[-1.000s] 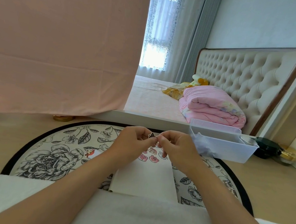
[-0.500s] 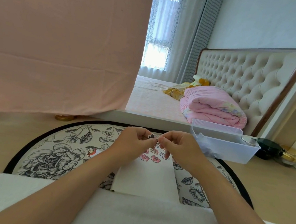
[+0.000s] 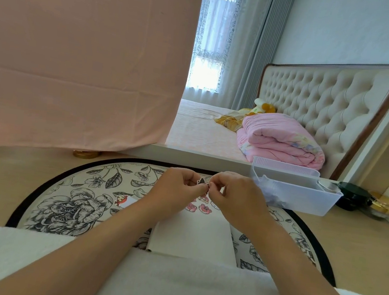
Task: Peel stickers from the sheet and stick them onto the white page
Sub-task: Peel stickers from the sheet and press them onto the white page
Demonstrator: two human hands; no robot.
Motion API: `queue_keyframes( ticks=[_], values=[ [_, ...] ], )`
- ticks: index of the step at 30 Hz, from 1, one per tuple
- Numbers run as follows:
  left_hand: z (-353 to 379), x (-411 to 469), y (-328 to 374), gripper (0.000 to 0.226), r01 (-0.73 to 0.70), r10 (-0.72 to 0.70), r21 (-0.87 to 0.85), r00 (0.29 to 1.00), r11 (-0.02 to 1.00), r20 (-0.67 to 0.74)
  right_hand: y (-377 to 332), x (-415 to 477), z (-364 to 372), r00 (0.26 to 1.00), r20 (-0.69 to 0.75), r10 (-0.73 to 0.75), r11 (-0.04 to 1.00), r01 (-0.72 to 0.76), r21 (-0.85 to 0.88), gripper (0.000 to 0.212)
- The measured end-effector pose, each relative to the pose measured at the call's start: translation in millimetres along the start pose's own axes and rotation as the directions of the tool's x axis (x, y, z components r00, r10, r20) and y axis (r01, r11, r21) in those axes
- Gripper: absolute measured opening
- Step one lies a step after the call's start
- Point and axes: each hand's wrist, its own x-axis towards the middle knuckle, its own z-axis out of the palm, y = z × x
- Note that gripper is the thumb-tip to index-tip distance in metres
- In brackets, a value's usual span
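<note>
Our left hand (image 3: 178, 187) and right hand (image 3: 236, 197) are pinching a tiny dark paper sticker (image 3: 202, 181) above the flat white page (image 3: 194, 234) | tugging hard could tear it

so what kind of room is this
Most likely a bedroom: a bed with a tufted headboard, a folded pink quilt lying on it, and a curtained window behind.

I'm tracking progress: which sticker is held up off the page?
The small dark sticker, pinched between left hand and right hand; the pink stickers lie on the white page.
</note>
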Motion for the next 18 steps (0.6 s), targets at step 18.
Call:
queue_keyframes(
  ticks=[18],
  values=[
    [6.3,-6.2,-6.0,0.025,-0.224,0.355,0.496,0.916,0.839,-0.186,5.5,-5.7,14.6,0.962,0.117,0.249,0.855,-0.274,0.44,0.023]
  ],
)
